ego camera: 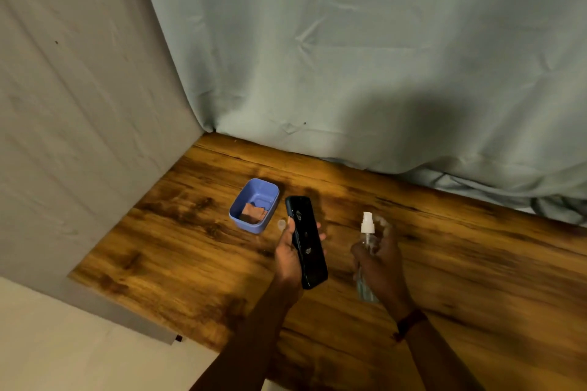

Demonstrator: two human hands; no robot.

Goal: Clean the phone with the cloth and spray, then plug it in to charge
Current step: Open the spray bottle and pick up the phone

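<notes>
My left hand [287,259] holds a black phone [307,241] above the wooden table, long side pointing away from me, with a few wet spots on its face. To its right, my right hand [382,259] grips a clear spray bottle [367,247] with a white nozzle turned toward the phone. A folded brown cloth [253,212] lies inside a blue plastic tub [252,192] just left of the phone. A small clear cap [281,224] sits on the table by my left thumb.
The wooden table [190,247] meets a pale curtain [349,57] at the back and a grey draped wall [79,136] on the left. Curtain folds spill onto the table at the far right. No charger or cable is in view.
</notes>
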